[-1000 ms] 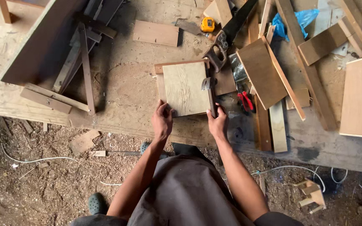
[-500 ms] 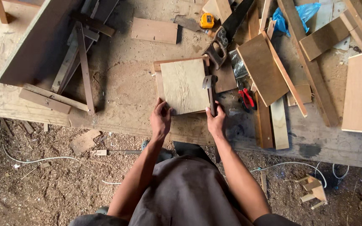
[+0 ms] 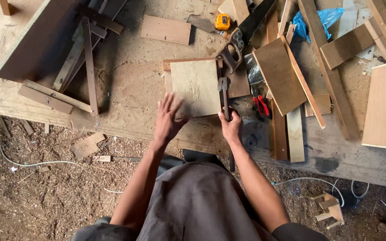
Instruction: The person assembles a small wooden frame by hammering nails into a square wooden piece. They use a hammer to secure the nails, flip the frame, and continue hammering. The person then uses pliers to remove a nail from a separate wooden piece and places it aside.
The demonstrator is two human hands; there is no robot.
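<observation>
Your left hand [image 3: 168, 118] has lifted off the bench edge where it rested a moment ago and now sits with fingers spread wide, holding nothing, its fingertips at the lower left corner of the pale board [image 3: 196, 87]. It looks blurred, so you're mid-sweep. Your right hand [image 3: 232, 127] hasn't shifted: it stays wrapped tight around the handle of the hammer [image 3: 224, 96], whose head lies just beyond your knuckles, along the board's right edge. The board lies flat on the dusty workbench [image 3: 126, 93], directly ahead of both hands. Past the hammer head lies a handsaw [image 3: 240, 38], with red-handled pliers [image 3: 260, 107] to the right of your right hand.
</observation>
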